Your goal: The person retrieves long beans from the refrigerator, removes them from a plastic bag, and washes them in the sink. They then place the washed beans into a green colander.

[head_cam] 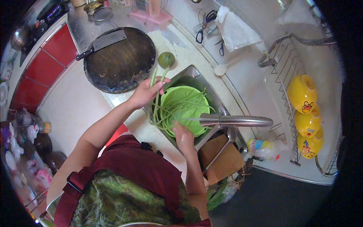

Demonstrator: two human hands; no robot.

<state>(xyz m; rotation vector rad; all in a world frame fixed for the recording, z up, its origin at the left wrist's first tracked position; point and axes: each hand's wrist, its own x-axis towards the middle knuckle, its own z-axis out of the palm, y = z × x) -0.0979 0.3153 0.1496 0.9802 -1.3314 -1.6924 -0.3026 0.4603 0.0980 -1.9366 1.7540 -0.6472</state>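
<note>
Long green beans (181, 102) lie in and over the rim of a green plastic basin (202, 99), which sits in a stainless steel sink (192, 72). My left hand (146, 92), at the basin's upper left, holds several of the beans, their ends sticking up past the fingers. My right hand (183, 136) is at the basin's near rim beside the faucet (235, 120), its fingers closed around the lower part of the beans. Water runs from the spout over the basin. A round green squash (166, 60) rests on the counter just beyond my left hand.
A cleaver (109, 40) lies on a round wooden chopping block (122, 62) at the left. Scissors (204, 27), a white cloth (238, 31) and a white spoon (224, 68) lie behind the sink. A wire rack (286, 90) with yellow bowls (302, 93) stands right; cardboard (221, 159) covers the near basin.
</note>
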